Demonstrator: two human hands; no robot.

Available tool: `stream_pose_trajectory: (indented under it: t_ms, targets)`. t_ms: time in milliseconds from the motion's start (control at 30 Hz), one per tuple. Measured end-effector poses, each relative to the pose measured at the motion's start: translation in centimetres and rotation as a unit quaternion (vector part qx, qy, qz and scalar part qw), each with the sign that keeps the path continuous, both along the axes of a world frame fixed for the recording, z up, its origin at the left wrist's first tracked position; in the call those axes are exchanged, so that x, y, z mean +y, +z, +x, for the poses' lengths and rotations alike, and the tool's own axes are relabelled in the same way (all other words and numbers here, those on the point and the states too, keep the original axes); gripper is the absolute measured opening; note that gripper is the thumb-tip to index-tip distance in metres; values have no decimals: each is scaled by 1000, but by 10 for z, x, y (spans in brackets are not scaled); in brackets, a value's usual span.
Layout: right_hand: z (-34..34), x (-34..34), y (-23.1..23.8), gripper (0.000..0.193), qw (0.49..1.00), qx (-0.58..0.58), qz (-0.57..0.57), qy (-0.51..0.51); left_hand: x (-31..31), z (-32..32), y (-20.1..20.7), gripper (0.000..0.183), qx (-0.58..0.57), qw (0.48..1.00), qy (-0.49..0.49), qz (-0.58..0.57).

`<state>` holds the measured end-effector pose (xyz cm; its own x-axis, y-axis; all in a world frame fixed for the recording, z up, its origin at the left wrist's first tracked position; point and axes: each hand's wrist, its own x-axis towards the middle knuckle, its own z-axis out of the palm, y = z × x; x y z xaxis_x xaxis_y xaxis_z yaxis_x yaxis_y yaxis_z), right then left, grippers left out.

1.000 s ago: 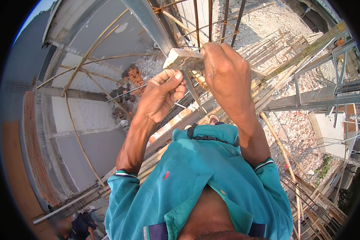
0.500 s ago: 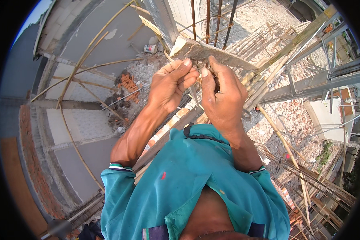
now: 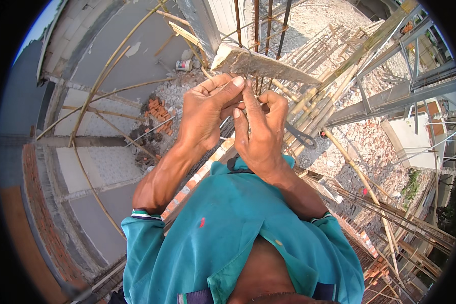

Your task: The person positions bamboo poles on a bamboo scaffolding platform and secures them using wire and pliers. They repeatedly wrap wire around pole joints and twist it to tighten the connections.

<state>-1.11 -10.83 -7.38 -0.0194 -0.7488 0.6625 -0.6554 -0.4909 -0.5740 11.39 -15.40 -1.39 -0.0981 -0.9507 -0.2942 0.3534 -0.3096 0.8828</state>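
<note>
Above the front of the teal shirt, both hands meet just below a pale, rough-edged slab, which lies slantwise at upper centre, its broad left end beside a grey metal post. A thin wire crosses the slab's face near that left end and runs down to the fingertips. Left hand: thumb and forefinger pinched together on the lower part of the wire, other fingers curled under. Right hand: forefinger stretched up to touch the left thumb tip, thumb standing apart from it, next finger bent; cannot tell whether it grasps anything in the palm. Dark tool with a looped end shows just beside the right hand; its other end is hidden, so whether that hand carries it is unclear. Behind the slab, upright rusty rods. To the right of the hands, a bundle of bamboo poles slants upward, with a grey metal beam farther right. Well below: broken rubble on the right; on the left, a heap of orange bricks and a white bucket on its side.
</note>
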Motion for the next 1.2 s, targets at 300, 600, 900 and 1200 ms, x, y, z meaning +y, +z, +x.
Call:
stream_pose_trajectory:
  t_ms: [300,600,900,1200]
  targets:
    - [-12,-9,2,55,998,-19,-29,61,-2,-1,2,25,-79,995,8,-56]
    - [-18,-18,4,46,995,-30,-42,83,0,0,-1,30,-160,981,-38,-106]
    - [-27,-25,12,33,981,-160,-12,109,-4,2,-8,32,-75,995,-67,5]
    - [-36,-39,28,25,977,-199,35,64,-6,-5,-17,23,67,996,-47,32]
